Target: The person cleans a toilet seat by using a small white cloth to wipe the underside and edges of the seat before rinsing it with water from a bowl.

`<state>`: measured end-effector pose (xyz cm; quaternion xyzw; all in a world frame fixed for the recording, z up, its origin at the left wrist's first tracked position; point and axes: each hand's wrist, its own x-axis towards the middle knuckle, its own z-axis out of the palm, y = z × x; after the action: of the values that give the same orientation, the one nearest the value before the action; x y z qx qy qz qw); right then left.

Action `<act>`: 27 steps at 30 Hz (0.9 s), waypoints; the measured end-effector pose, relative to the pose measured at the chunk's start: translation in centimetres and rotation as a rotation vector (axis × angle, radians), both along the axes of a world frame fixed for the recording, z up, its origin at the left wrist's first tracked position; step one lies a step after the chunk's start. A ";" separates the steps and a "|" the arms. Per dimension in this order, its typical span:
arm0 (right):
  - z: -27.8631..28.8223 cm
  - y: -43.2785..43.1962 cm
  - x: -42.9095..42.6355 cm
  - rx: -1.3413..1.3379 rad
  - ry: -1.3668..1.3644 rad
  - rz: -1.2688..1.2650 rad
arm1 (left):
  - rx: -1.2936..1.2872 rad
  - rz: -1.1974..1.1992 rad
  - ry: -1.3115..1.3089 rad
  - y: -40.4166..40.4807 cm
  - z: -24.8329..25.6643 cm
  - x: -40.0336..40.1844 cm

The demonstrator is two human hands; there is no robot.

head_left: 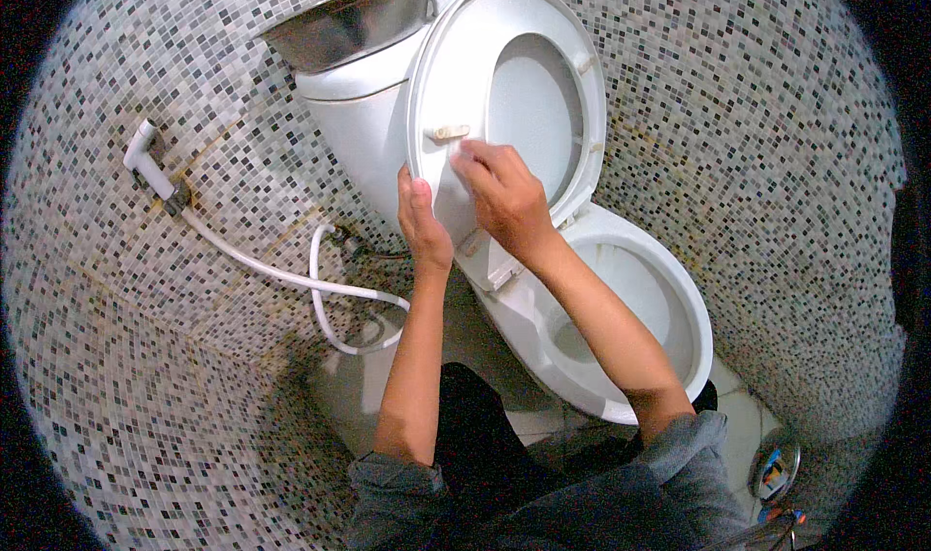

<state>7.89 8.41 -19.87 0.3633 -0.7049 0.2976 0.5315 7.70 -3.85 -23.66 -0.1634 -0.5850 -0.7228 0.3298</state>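
Note:
A white toilet seat stands raised with its lid behind it, the underside facing me. My left hand grips the left edge of the raised seat, thumb on the near face. My right hand is at the seat's underside, fingers bent together just below a yellowed rubber bumper; whether something small is between the fingertips cannot be told. Below my right forearm lies the open white toilet bowl. The seat's hinge is at the bowl's rear rim.
The toilet tank stands behind the seat, a metal basin on top. At left, a white bidet sprayer hangs on the mosaic wall, its white hose looping down. A wire basket with small items is at lower right.

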 end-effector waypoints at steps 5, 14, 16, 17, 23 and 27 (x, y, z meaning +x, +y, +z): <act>0.5 0.2 0.2 0.084 -0.008 -0.152 | 0.035 -0.033 0.025 0.1 -0.2 -0.3; 0.7 0.1 -0.2 -0.015 -0.002 -0.175 | -0.003 0.041 0.027 0.0 0.3 0.0; 0.0 0.3 -0.1 -0.041 -0.014 -0.199 | -0.007 0.042 0.027 0.2 0.4 0.2; -0.3 0.5 -0.2 -0.054 -0.021 -0.212 | -0.009 0.042 0.027 0.3 0.5 0.2; 2.7 0.6 -1.5 -0.050 0.059 -0.222 | -0.006 0.023 0.010 0.1 0.1 -0.2; -1.5 0.8 -0.3 0.087 0.001 -0.179 | -0.009 0.011 -0.002 0.3 0.5 0.5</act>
<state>7.57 9.21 -21.40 0.3216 -0.7467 0.2179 0.5400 8.17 -3.57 -23.21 -0.1609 -0.5896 -0.7184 0.3323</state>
